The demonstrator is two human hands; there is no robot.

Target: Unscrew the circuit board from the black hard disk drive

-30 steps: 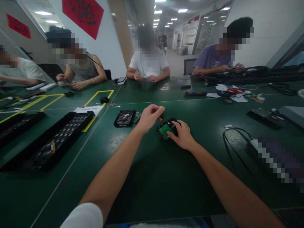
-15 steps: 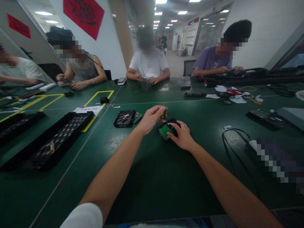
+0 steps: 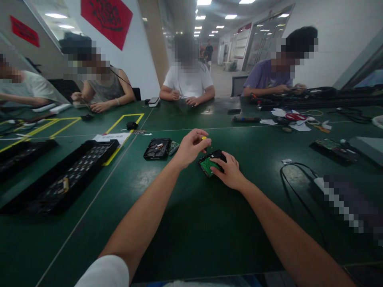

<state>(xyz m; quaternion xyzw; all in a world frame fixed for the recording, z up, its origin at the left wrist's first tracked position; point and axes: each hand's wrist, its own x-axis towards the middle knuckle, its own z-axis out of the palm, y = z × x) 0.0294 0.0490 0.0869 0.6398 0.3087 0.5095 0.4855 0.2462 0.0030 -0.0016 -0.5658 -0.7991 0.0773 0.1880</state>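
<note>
A hard drive lies on the green table, tilted to my view, its green circuit board facing up in a black casing. My right hand is closed over its right side, thumb and fingers pressing on board and casing. Above the drive's far left edge, my left hand pinches a small screwdriver. Only its yellow end shows clearly; the fingers hide the rest. Left of that hand lie another black drive casing, with small bits on top, and a loose circuit board.
Long black trays lie at the left. At the right are another hard drive, a grey box and a black cable. Several people sit across the table. A dark tool and paper scraps lie beyond my hands.
My left hand has lifted slightly and its fingers have shifted around the screwdriver, whose yellow end now points up toward me. My right hand stays on the hard drive, its index finger moved slightly left.
</note>
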